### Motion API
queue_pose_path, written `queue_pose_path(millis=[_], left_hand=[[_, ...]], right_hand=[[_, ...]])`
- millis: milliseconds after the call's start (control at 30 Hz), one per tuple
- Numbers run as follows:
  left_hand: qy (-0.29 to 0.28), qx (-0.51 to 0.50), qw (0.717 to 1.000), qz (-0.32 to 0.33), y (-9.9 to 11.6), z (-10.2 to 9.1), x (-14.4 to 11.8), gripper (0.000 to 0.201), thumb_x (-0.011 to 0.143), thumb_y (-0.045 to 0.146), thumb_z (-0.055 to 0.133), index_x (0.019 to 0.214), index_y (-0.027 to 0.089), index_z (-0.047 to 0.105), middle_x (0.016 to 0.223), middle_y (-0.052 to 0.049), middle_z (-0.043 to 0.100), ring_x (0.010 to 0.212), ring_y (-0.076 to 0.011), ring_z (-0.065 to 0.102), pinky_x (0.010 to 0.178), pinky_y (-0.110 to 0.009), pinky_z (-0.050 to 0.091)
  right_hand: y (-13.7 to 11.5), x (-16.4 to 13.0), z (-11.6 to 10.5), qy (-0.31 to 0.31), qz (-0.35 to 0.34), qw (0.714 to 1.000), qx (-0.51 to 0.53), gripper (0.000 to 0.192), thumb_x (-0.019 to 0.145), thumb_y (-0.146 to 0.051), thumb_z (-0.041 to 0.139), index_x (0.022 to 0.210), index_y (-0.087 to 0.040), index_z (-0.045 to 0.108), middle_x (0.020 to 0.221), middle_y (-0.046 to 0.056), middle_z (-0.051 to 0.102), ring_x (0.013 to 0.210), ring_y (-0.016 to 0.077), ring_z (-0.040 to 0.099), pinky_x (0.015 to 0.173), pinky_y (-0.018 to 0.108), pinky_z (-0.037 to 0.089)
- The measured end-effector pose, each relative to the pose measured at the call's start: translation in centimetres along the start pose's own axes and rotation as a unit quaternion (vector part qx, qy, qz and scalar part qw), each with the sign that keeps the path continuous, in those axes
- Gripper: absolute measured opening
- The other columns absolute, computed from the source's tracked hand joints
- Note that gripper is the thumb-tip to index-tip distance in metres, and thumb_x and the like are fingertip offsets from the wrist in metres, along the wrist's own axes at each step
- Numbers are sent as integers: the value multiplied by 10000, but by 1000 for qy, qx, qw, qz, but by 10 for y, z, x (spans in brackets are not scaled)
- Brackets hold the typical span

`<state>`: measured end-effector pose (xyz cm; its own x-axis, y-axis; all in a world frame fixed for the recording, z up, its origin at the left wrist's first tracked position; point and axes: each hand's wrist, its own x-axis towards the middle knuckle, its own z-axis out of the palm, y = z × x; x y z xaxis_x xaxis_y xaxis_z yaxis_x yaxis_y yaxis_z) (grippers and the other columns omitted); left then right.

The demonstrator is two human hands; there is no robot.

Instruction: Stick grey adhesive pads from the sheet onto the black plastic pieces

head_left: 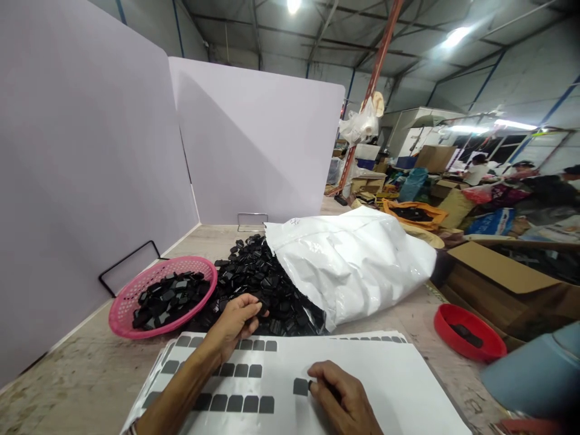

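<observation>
Right hand: the right hand lies nearest the camera, low on the white sheet; its grip is narrow, thumb and forefinger pinched at the edge of a single dark sticker lying on the paper. Whether the sticker is lifted or only touched, I cannot tell.
Left hand: the left hand reaches past the top edge of the sheet into the pile of black parts; its grip is curled close, fingertips closed on one black part at the near side of the pile.
Sheet: it lies flat on the bench, with rows of dark grey stickers along its top and left part; more sheets show under it at the left edge.
Pile: loose black parts spill from the mouth of a white plastic bag lying on its side, just behind the sheet.
Pink basket: the pink basket stands left of the pile, touching it, partly filled with the same black parts.
Red dish: the red dish sits to the right of the sheet, well apart from the hands, with something dark inside.
Screens: pale partition boards stand along the left and back of the bench.
</observation>
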<state>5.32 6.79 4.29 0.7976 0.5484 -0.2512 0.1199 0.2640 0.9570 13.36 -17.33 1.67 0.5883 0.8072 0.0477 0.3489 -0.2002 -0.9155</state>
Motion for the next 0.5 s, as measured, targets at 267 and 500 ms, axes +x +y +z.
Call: queue_pose_path(millis=[267,500], left_hand=[[-144,-155,974,-86,-25,33,-44,332,710,311,728,897,166,495,795,-67,678,441,-38,449,403,-155,234],[-131,-216,961,-117,-48,48,-55,281,714,239,721,926,156,556,655,0,604,462,-66,490,430,-167,309]], right_hand=[[-14,5,17,-29,97,948,301,539,750,-421,696,1218,-177,588,678,-54,508,439,63,390,440,216,268],[-4,3,29,-69,89,933,342,471,733,-393,720,1146,-176,658,661,-49,511,420,42,328,422,202,233]])
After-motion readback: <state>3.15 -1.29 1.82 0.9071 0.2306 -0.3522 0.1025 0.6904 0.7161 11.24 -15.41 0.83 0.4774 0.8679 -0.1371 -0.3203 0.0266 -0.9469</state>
